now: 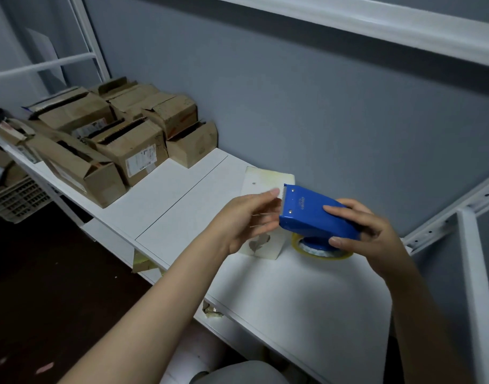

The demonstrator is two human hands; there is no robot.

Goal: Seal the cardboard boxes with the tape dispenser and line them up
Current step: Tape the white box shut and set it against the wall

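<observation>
Both hands are up over the white surface [293, 295], close to the front edge. The right hand [368, 231] is wrapped around the back of the blue dispenser [315, 214], thumb underneath and fingers curled over the top, so it's clamped on it. The tape roll [321, 252] hangs under the dispenser, right down by the surface, though I can't tell if it's actually touching. The left hand [248, 217] has its fingers stretched out nearly straight, with the tips up against the toothed cutter end. It's a bit blurry there.

Just behind the hands a stained sheet of paper [265, 178] lies flat on the surface. Further back, at the far left end, the boxes [132, 151] sit bunched together, several with flaps sticking up, well apart from the dispenser. A plastic crate [18, 200] sits lower down on the left. A grey wall [293, 92] runs behind everything.
</observation>
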